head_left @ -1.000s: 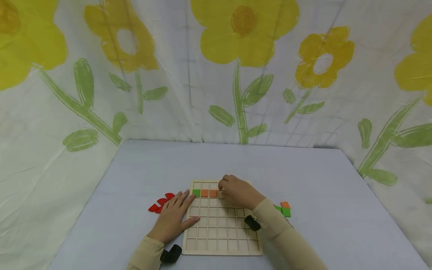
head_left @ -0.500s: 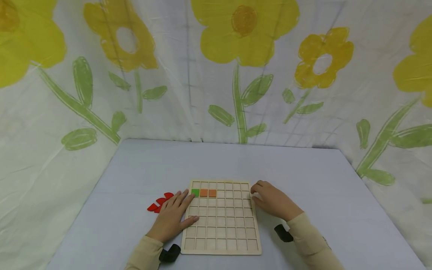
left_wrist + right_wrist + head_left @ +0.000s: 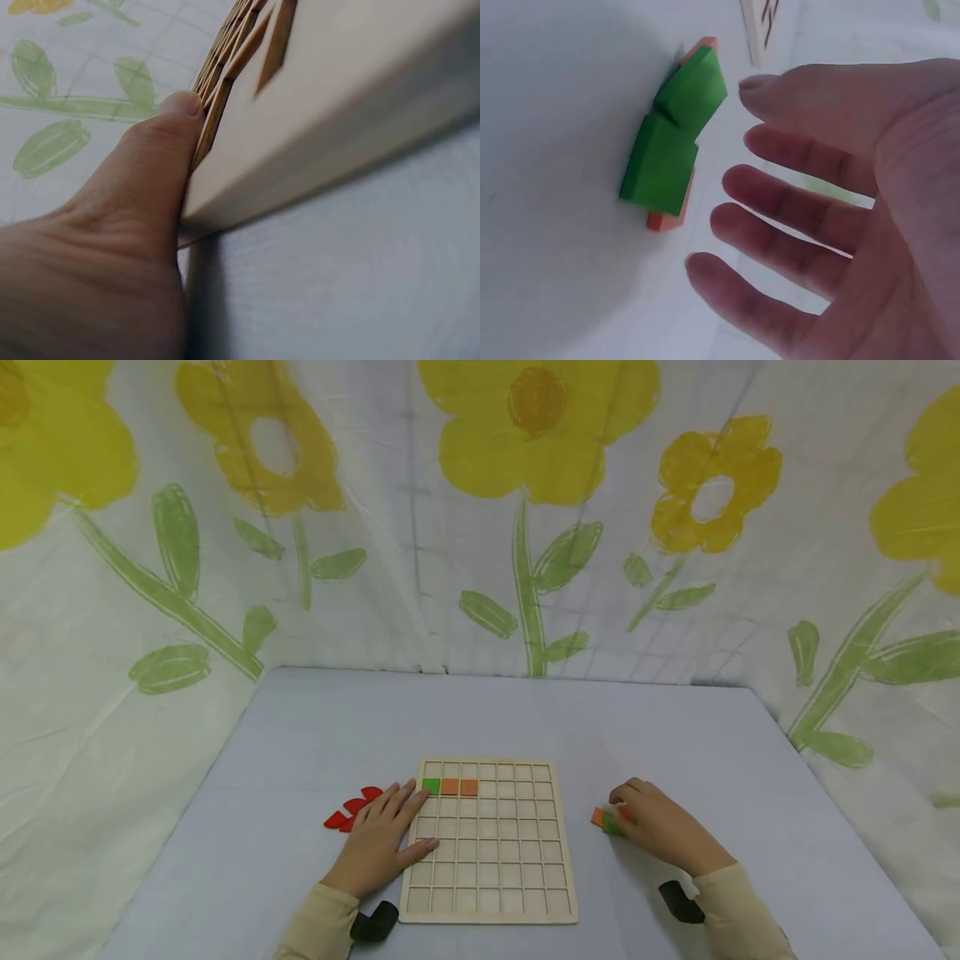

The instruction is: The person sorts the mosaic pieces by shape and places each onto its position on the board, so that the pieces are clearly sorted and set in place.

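My left hand (image 3: pixel 378 839) lies with straight, spread fingers along the left side of a wooden grid board (image 3: pixel 489 920). Its thumb rests on the board's edge, as the left wrist view also shows. A green square tile (image 3: pixel 431 786) and two orange tiles (image 3: pixel 459 787) fill cells in the board's second row. Right of the board, my right hand (image 3: pixel 663 828) hovers over a small group of tiles. In the right wrist view its fingers are loosely bent and hold nothing, apart from two green tiles (image 3: pixel 660 165) and the orange tiles (image 3: pixel 667 222) partly under them.
Several red curved-edged pieces (image 3: pixel 352 808) lie left of the board, partly hidden by my left hand. The white table (image 3: pixel 480 718) runs back to a hanging sheet (image 3: pixel 420 627) printed with yellow flowers.
My right hand has left the upper middle of the board and moved right to the loose tiles. The left hand has stayed in place on the board.
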A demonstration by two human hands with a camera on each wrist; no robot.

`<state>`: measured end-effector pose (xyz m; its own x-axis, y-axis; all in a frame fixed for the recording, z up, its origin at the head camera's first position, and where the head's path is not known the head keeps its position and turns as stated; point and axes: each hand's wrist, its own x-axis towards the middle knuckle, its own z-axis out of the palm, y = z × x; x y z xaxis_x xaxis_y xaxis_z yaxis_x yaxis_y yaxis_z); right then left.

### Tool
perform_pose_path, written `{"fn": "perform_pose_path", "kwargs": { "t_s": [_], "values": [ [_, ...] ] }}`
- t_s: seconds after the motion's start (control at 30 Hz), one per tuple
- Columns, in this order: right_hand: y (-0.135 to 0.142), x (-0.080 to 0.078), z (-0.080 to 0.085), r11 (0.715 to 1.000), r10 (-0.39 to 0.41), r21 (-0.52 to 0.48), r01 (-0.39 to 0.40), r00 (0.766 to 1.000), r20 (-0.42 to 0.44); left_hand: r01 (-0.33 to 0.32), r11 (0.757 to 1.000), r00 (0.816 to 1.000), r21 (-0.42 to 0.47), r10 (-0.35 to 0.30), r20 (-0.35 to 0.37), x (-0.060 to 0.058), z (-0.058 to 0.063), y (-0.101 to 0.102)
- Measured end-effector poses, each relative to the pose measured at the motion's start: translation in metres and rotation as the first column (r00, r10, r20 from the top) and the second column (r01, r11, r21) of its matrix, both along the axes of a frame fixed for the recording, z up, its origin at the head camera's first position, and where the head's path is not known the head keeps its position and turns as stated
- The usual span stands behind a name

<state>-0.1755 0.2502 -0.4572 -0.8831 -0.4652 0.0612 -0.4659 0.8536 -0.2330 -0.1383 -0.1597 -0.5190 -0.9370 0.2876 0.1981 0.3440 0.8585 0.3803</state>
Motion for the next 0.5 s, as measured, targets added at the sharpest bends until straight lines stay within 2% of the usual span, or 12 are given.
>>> {"fn": "perform_pose_path", "kwargs": {
  "t_s": [0.23,0.5],
  "values": [
    [0.012,0.007,-0.004,0.999,-0.048,0.025,0.046,0.996,0.071,0.005,1.0,1.0,-0.017,-0.005,-0.01,-0.002,-0.002,-0.001],
    [0.021,0.013,-0.011,1.0,0.013,-0.012,-0.013,1.0,0.015,0.004,1.0,1.0,-0.014,-0.004,-0.001,-0.002,-0.003,0.0]
  ]
}}
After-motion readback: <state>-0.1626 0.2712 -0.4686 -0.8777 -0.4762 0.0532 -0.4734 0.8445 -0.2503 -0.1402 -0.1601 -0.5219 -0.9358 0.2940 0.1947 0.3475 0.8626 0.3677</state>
